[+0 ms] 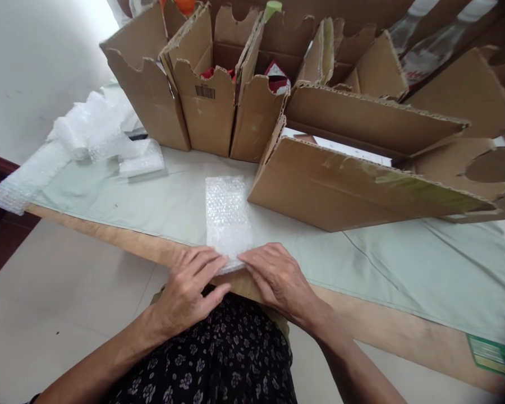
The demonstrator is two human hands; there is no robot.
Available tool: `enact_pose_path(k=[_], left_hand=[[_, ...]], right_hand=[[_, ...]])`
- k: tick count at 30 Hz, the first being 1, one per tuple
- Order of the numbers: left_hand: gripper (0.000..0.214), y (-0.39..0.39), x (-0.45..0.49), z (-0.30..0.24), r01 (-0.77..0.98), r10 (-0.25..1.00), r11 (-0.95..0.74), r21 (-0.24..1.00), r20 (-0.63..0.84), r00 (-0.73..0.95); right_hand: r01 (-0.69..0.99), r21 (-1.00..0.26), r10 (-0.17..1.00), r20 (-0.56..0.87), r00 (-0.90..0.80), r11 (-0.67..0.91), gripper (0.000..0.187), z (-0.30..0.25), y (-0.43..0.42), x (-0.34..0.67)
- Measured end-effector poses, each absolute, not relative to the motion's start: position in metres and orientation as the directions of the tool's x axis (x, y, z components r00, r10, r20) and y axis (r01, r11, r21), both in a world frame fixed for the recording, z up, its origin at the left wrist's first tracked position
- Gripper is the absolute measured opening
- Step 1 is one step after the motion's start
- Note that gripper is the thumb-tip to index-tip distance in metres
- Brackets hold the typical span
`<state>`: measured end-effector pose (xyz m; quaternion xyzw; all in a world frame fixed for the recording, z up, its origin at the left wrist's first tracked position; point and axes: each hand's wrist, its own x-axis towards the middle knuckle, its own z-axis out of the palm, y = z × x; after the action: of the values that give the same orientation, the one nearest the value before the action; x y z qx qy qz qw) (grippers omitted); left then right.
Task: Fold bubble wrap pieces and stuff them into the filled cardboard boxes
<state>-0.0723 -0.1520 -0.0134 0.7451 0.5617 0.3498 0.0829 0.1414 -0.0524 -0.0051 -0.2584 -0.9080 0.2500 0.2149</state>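
A rectangular sheet of bubble wrap lies lengthwise on the pale green cloth, its near end at the table's front edge. My left hand rests on the near left corner of the sheet, fingers stretched flat and together. My right hand presses the near right corner, fingers flat and pointing left. The two sets of fingertips almost meet over the sheet's near edge. Whether anything lies under the wrap is hidden.
Several open cardboard boxes with torn edges stand along the back; a long flat one lies to the right of the sheet. A heap of loose bubble wrap trails off the table's left end. The wooden table edge runs in front.
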Motion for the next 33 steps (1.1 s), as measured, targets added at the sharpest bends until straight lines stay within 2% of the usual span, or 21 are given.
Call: enact_pose_path(k=[2,4,7,9,12,15,18,20,22,25,27,30,33], left_hand=[[0.027,-0.152,-0.070,-0.016,0.742,0.911,-0.310,0.595,0.410,0.052],[0.026,-0.149,-0.069,-0.019,0.700,0.935,-0.226,0.678,0.351,-0.038],[0.026,-0.140,-0.072,-0.022,0.678,0.956,-0.136,0.723,0.275,-0.102],[0.024,-0.134,-0.075,-0.023,0.679,0.961,-0.126,0.723,0.258,-0.096],[0.026,-0.130,-0.076,-0.024,0.687,0.963,-0.127,0.715,0.255,-0.087],[0.028,-0.135,-0.075,-0.023,0.741,0.936,-0.160,0.653,0.338,-0.096],[0.032,-0.148,-0.077,-0.020,0.756,0.908,-0.280,0.592,0.418,0.009],[0.031,-0.154,-0.079,-0.019,0.724,0.911,-0.320,0.611,0.409,0.057],[0.029,-0.153,-0.082,-0.018,0.696,0.931,-0.278,0.662,0.365,0.025],[0.025,-0.138,-0.084,-0.022,0.726,0.946,-0.175,0.665,0.318,-0.062],[0.025,-0.126,-0.085,-0.025,0.778,0.943,-0.142,0.612,0.322,-0.081],[0.024,-0.117,-0.085,-0.026,0.800,0.943,-0.111,0.589,0.316,-0.102],[0.030,-0.129,-0.085,-0.021,0.706,0.934,-0.057,0.706,0.287,-0.211]], right_hand=[[0.384,-0.629,0.611,0.186,-0.770,0.676,0.030,-0.003,-0.051,0.139],[0.413,-0.650,0.659,0.185,-0.729,0.638,0.028,-0.004,-0.051,0.138],[0.461,-0.560,0.708,0.382,-0.594,0.689,0.026,-0.006,-0.056,0.144],[0.480,-0.456,0.662,0.481,-0.575,0.749,0.027,-0.008,-0.062,0.148],[0.438,-0.360,0.561,0.413,-0.717,0.824,0.028,-0.013,-0.065,0.149],[0.404,-0.362,0.524,0.352,-0.775,0.840,0.026,-0.017,-0.062,0.142],[0.369,-0.483,0.560,0.347,-0.752,0.795,0.025,-0.015,-0.058,0.138],[0.355,-0.592,0.596,0.276,-0.754,0.724,0.028,-0.012,-0.058,0.139],[0.384,-0.640,0.642,0.229,-0.731,0.666,0.031,-0.009,-0.058,0.140],[0.486,-0.546,0.712,0.344,-0.613,0.682,0.032,-0.008,-0.061,0.141],[0.523,-0.448,0.686,0.412,-0.599,0.726,0.030,-0.009,-0.062,0.140],[0.480,-0.361,0.592,0.341,-0.730,0.800,0.029,-0.013,-0.060,0.137],[0.463,-0.400,0.589,0.297,-0.751,0.791,0.026,-0.017,-0.054,0.133]])
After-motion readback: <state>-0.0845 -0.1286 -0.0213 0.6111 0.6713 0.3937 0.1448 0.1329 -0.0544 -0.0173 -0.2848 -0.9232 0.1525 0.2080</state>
